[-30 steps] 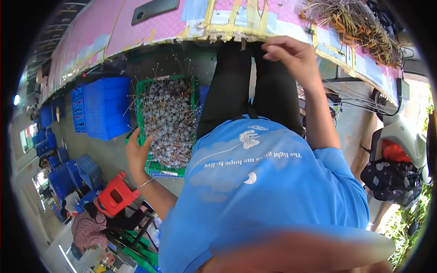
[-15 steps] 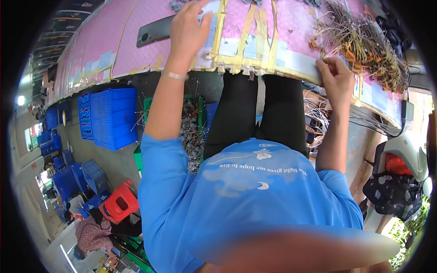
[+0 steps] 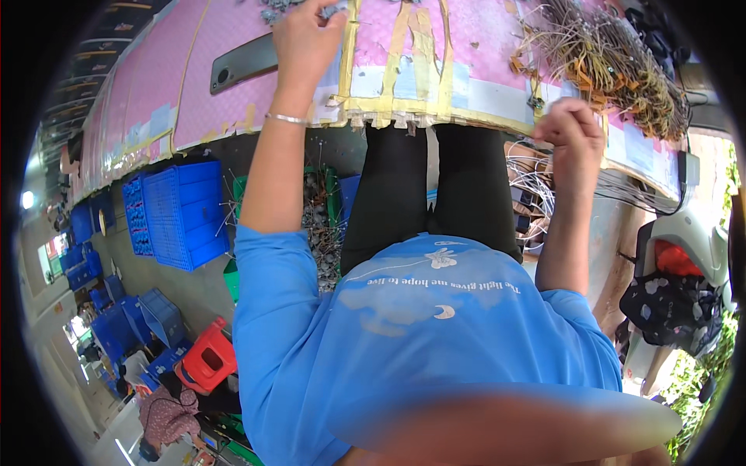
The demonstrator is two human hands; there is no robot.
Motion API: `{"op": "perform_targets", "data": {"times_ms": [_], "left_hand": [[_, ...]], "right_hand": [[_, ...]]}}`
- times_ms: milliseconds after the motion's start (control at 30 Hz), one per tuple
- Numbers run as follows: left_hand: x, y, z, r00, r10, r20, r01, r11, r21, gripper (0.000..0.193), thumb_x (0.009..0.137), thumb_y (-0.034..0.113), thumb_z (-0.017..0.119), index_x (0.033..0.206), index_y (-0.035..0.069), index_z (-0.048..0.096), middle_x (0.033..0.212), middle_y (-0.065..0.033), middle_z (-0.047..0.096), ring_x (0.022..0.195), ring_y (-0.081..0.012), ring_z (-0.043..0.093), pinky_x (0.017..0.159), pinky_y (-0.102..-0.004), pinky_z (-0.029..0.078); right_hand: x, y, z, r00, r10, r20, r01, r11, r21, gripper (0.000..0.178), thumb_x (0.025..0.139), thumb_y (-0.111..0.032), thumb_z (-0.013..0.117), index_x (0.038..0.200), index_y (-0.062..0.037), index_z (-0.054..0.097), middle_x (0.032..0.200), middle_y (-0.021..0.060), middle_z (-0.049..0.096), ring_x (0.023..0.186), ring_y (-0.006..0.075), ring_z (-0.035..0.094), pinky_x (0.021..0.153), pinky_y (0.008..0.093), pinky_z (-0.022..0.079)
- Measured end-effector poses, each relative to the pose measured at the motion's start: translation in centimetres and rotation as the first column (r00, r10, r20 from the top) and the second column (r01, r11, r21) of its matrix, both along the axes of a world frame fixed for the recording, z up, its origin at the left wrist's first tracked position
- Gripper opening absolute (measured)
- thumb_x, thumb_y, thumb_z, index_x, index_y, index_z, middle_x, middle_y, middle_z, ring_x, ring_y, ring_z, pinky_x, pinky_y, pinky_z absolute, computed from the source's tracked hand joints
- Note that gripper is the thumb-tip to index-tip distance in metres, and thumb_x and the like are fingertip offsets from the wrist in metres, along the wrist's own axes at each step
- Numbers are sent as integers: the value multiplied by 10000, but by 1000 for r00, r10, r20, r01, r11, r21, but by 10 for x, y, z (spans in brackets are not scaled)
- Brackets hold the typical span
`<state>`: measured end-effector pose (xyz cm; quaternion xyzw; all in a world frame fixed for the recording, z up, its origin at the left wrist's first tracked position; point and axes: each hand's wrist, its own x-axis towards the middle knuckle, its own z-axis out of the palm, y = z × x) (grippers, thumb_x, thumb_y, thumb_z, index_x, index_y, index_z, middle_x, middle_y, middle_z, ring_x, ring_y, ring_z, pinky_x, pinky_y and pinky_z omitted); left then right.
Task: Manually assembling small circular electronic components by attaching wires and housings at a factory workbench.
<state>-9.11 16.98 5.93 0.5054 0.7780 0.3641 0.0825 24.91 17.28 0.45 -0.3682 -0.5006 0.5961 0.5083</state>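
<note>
My left hand [image 3: 305, 39] reaches over the pink-covered workbench [image 3: 256, 27] near the top edge of the view. Its thumb and forefinger are apart, next to small grey parts [image 3: 273, 11]; the fingertips are partly cut off. A dark phone [image 3: 247, 64] lies just left of that wrist. At the bench's near edge, my right hand [image 3: 573, 133] is closed, its fingers curled in. Whatever they may hold is hidden. Just beyond these fingers sits a small piece with thin wire and a dark end [image 3: 535, 99]. A large bundle of wires with orange tips [image 3: 614, 70] lies farther right.
Under the bench stand a blue crate [image 3: 186, 217] and a green bin [image 3: 330, 182] of grey wired parts. White wires [image 3: 528, 182] fill a box by my right leg. A red stool [image 3: 208, 357] and a person in a patterned top [image 3: 167, 415] are behind at left.
My right hand has drawn slightly nearer to me, off the bench edge, and its fingers have curled in. My left hand stays beside the grey parts. The whole view has shifted a little.
</note>
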Motion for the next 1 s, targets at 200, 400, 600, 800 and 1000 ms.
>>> {"op": "perform_targets", "data": {"times_ms": [200,400,600,800,1000], "left_hand": [[40,-63,-40,559,-439,704,136,886,444,207,809,-6,753,979,-7,635,830,-93,678,604,-125,637,541,-225,520],[73,-115,-51,379,-420,825,129,906,402,280,830,32,755,1081,-17,641,837,-81,684,657,-121,644,579,-217,514],[77,-141,-50,138,-386,912,42,922,384,275,880,-4,671,1150,-37,629,1006,-149,697,845,-220,716,704,-271,579],[78,-153,-61,199,-386,901,117,922,369,372,871,-15,664,1231,-44,574,1060,-188,686,899,-246,716,737,-295,590],[89,-156,-63,184,-384,905,154,920,359,383,851,-36,665,1225,-48,584,1077,-150,675,868,-198,706,697,-278,594]], "right_hand": [[-32,-39,-4,972,231,-37,-234,966,-114,215,904,8,525,1080,65,635,873,133,676,720,195,683,665,294,563],[-47,-50,-3,929,371,-14,-369,919,-136,227,902,-13,528,1079,74,641,878,134,678,707,188,670,666,295,548],[-52,-64,-4,920,391,-9,-390,914,-113,221,901,-14,528,1069,72,644,867,133,674,703,181,664,655,292,545],[-58,-75,2,916,399,30,-398,916,-53,176,906,-3,536,1041,48,636,840,116,669,692,168,656,642,282,540],[-66,-92,11,871,473,134,-475,880,-23,124,916,0,593,1026,33,642,830,90,668,682,132,634,642,250,523]]}}
